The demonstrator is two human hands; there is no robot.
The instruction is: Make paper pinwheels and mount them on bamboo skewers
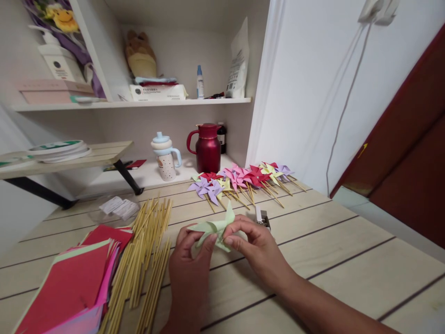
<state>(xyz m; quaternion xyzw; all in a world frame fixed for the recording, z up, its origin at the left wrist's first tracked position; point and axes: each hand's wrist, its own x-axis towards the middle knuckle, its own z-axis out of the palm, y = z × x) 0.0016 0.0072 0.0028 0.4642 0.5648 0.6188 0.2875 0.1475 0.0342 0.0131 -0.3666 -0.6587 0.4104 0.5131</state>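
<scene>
- Step in hand (judged): fingertip work at ctr of pale green paper pinwheel [210,227], both hands engaged.
- Rec. 1: pinch the ctr lightly & steadily; paper looks thin, likely to crease or tear under hard pressure.
- Rec. 2: use L hand [192,260] as clamp, R hand [261,245] for fine work; if both pull at once, folds may slip.
- Rec. 3: leave blades puffed, esp. the one standing at approx. 12 o'clock; flattening would probably spoil the shape.
- Pinwheel pos'n: between the hands, appears lifted off wooden tabletop [333,260]. Clock readings below taken from it, 12 = away from wearer.
- L hand: approx. 7–8 o'clock. Fingers curled, thumb pressed in, paper's L side gripped between.
- R hand: approx. 4 o'clock. Thumb & index tips brought together on paper nr ctr, other fingers bent. Any small part under the tips: can't tell.
- Pinwheels on sticks [238,178]: 12–1 o'clock, grouped at far edge, apart from both hands.
- Bamboo sticks [141,250]: 8–9 o'clock, loose pile, L hand just beside.
- Coloured paper stack [69,280]: 8 o'clock, beyond sticks, red sheet uppermost.
- Small metal item [264,219]: 2–3 o'clock, just past R hand, partly hidden; type n/k.
</scene>
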